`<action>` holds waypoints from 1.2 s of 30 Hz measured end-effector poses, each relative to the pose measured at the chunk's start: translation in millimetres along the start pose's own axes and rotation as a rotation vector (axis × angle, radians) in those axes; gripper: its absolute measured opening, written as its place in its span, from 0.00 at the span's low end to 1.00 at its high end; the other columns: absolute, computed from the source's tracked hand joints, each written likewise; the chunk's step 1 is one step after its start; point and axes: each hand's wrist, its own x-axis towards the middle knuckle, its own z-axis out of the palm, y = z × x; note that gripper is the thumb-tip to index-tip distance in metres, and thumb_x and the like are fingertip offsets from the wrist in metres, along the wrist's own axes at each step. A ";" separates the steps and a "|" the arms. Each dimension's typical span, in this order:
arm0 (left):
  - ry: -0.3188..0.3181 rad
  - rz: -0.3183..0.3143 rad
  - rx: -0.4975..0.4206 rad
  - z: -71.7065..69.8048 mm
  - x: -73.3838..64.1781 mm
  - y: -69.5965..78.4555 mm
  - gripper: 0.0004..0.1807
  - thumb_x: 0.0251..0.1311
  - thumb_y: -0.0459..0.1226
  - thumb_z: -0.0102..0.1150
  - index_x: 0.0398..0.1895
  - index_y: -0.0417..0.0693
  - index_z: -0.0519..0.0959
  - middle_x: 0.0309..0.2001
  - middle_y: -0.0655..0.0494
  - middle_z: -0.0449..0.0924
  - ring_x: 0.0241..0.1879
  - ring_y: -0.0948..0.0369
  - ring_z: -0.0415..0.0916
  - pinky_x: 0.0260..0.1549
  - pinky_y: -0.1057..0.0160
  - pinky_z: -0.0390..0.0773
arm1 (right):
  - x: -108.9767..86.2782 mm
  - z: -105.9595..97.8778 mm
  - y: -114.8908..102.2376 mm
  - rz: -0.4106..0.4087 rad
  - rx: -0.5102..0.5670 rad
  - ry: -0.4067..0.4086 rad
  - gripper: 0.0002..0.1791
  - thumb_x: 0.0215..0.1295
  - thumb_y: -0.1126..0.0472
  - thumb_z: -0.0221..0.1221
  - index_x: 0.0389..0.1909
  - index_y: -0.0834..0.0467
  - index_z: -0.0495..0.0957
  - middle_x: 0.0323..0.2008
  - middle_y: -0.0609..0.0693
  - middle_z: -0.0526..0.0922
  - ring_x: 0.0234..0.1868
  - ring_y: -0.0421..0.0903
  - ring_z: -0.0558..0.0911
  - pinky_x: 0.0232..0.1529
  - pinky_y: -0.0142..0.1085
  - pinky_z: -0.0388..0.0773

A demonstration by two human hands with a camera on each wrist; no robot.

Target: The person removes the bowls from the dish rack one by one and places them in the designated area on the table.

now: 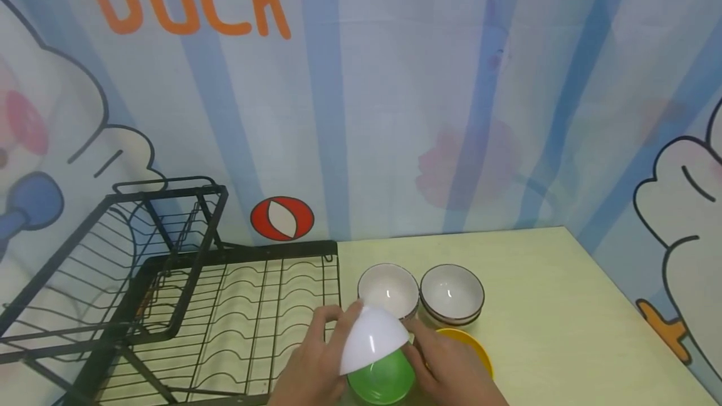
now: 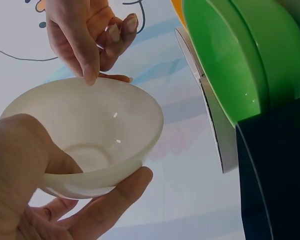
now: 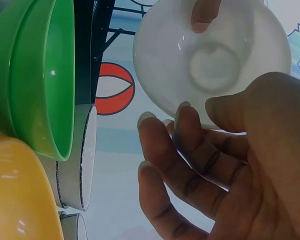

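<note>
A white bowl [image 1: 373,338] is held tilted in the air between both hands, above the green bowls [image 1: 383,378]. My left hand [image 1: 320,356] grips its left side; in the left wrist view the thumb lies inside the bowl [image 2: 90,130] and the fingers [image 2: 112,205] curl under the outside. On the opposite rim, my right hand [image 1: 451,362] pinches the edge between thumb and index finger, as the right wrist view of that hand [image 3: 230,160] shows. Its other fingers are loosely bent. Two green bowls [image 3: 55,100] stand nested below, partly hidden by the white bowl and hands.
A black wire dish rack [image 1: 237,318] stands on the left of the pale table [image 1: 553,318]. Behind the hands are two stacks of white bowls with dark rims, one left [image 1: 388,287] and one right [image 1: 452,293]. A yellow bowl [image 1: 482,356] sits partly behind the right hand.
</note>
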 end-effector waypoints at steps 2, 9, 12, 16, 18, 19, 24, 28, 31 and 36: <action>-0.007 0.011 -0.003 0.4 -0.7 0.6 0.57 0.23 0.23 0.75 0.69 0.52 0.68 0.50 0.50 0.70 0.21 0.70 0.67 0.19 0.76 0.75 | -0.3 0.6 0.0 -0.004 -0.017 0.011 0.12 0.72 0.54 0.56 0.53 0.49 0.74 0.31 0.40 0.83 0.26 0.31 0.75 0.27 0.30 0.76; -0.029 0.032 -0.039 1.4 -3.8 2.8 0.59 0.22 0.29 0.81 0.70 0.51 0.67 0.49 0.51 0.68 0.23 0.67 0.70 0.18 0.75 0.75 | -2.6 4.1 -0.7 0.002 -0.031 0.031 0.07 0.73 0.54 0.54 0.49 0.45 0.73 0.28 0.38 0.81 0.26 0.30 0.74 0.27 0.31 0.77; -0.028 0.033 -0.048 1.5 -4.1 3.5 0.60 0.22 0.30 0.82 0.71 0.51 0.66 0.49 0.51 0.69 0.23 0.67 0.70 0.18 0.75 0.75 | -2.5 5.4 -0.5 -0.001 -0.023 0.027 0.07 0.72 0.56 0.56 0.48 0.46 0.73 0.28 0.37 0.81 0.25 0.29 0.73 0.26 0.30 0.75; -0.044 0.044 -0.053 1.9 -4.1 4.4 0.61 0.23 0.31 0.82 0.72 0.51 0.65 0.50 0.51 0.69 0.25 0.65 0.72 0.20 0.74 0.77 | -2.3 6.0 0.5 -0.002 -0.009 0.017 0.09 0.68 0.59 0.59 0.47 0.47 0.73 0.29 0.38 0.81 0.25 0.29 0.71 0.25 0.28 0.73; -0.047 0.055 -0.053 2.2 -4.3 4.9 0.60 0.22 0.30 0.81 0.71 0.51 0.65 0.49 0.51 0.69 0.27 0.65 0.73 0.21 0.73 0.78 | -2.4 6.1 1.0 -0.011 -0.008 0.024 0.11 0.66 0.61 0.60 0.47 0.48 0.74 0.29 0.38 0.82 0.25 0.29 0.71 0.25 0.28 0.73; -0.046 0.060 -0.052 2.2 -4.5 5.1 0.60 0.22 0.30 0.81 0.71 0.51 0.65 0.49 0.51 0.69 0.28 0.64 0.73 0.21 0.73 0.79 | -2.7 6.1 1.3 -0.016 -0.008 0.032 0.12 0.64 0.62 0.61 0.46 0.47 0.74 0.29 0.38 0.81 0.24 0.30 0.71 0.24 0.28 0.72; -0.052 0.066 -0.066 2.0 -5.4 6.0 0.61 0.20 0.29 0.80 0.71 0.52 0.65 0.50 0.51 0.68 0.27 0.64 0.73 0.20 0.74 0.78 | -3.1 5.6 1.7 -0.029 -0.012 0.053 0.14 0.61 0.63 0.63 0.46 0.47 0.74 0.29 0.38 0.81 0.25 0.30 0.71 0.24 0.28 0.72; -0.064 0.072 -0.074 3.6 -5.5 7.8 0.60 0.25 0.33 0.82 0.72 0.52 0.64 0.50 0.51 0.69 0.29 0.63 0.75 0.21 0.73 0.79 | -3.5 4.0 2.0 -0.014 -0.042 0.074 0.13 0.61 0.62 0.64 0.43 0.45 0.75 0.28 0.37 0.82 0.25 0.31 0.74 0.25 0.30 0.74; -0.054 0.078 -0.052 4.8 -3.8 10.0 0.60 0.26 0.34 0.83 0.72 0.52 0.63 0.51 0.50 0.69 0.31 0.62 0.77 0.23 0.72 0.80 | -2.8 1.9 2.4 0.005 -0.067 0.093 0.11 0.61 0.62 0.63 0.41 0.45 0.76 0.28 0.37 0.82 0.26 0.31 0.75 0.26 0.31 0.75; -0.071 0.071 -0.037 5.0 -2.1 12.8 0.59 0.28 0.36 0.83 0.72 0.52 0.62 0.51 0.50 0.69 0.31 0.62 0.78 0.23 0.72 0.80 | -1.7 -0.1 2.2 0.026 -0.054 0.089 0.11 0.62 0.62 0.62 0.41 0.44 0.76 0.29 0.37 0.82 0.27 0.31 0.75 0.27 0.32 0.76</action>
